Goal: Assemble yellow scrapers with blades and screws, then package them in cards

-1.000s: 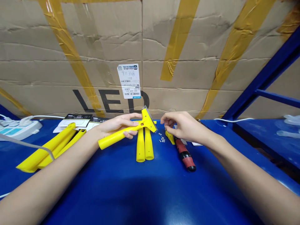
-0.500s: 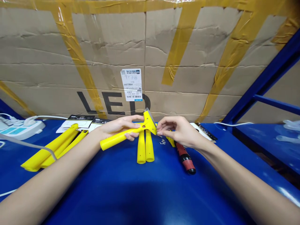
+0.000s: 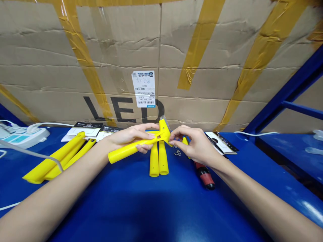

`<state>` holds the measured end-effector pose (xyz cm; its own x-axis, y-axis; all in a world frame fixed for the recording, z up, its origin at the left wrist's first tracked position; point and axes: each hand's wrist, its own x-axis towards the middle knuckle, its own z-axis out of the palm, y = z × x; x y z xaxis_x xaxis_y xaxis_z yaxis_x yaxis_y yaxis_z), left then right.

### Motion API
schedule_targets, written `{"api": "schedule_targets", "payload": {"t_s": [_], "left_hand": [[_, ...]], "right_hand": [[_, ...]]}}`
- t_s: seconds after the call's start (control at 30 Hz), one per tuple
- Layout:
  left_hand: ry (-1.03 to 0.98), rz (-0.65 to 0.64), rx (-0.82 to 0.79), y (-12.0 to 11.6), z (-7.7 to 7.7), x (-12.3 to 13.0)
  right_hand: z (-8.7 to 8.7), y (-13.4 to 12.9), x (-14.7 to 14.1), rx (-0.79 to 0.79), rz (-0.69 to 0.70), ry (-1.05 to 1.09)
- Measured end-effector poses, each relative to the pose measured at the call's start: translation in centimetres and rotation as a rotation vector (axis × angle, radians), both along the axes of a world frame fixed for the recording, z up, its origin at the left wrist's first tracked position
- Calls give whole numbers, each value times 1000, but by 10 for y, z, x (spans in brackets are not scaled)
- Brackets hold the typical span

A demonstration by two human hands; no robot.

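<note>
My left hand is closed around the neck of a yellow scraper. Its tubular handle points down to the left, and a metal blade shows at the far edge of its head. The thumb and fingertips of my right hand are pinched together at the head's lower right corner; whatever they hold is hidden. Small loose screws lie just below these fingers. Under the held scraper, two yellow handles rest side by side. A red and black screwdriver lies below my right hand, partly covered.
At left lie more yellow scraper parts beside black-and-white packaging cards. A white power strip and cables sit behind them. Further cards lie at right. A taped cardboard box stands behind the blue table.
My right fingertips have come over the scraper head's lower corner, covering the hole there. The left hand keeps its hold. The whole view has shifted slightly.
</note>
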<state>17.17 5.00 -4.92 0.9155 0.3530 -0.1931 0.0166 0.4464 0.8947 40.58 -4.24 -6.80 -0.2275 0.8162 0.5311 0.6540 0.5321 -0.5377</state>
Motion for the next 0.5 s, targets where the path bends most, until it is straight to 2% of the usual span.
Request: {"api": "schedule_targets", "payload": {"t_s": [0.27, 0.4, 0.5], "left_hand": [[26, -6, 40, -5, 2, 1], [32, -18, 82, -7, 3, -1], [43, -10, 96, -8, 5, -1]], "right_hand": [[-3, 4, 1, -50, -6, 50], [-6, 9, 7, -189, -34, 251], [-7, 10, 8, -263, -44, 287]]}}
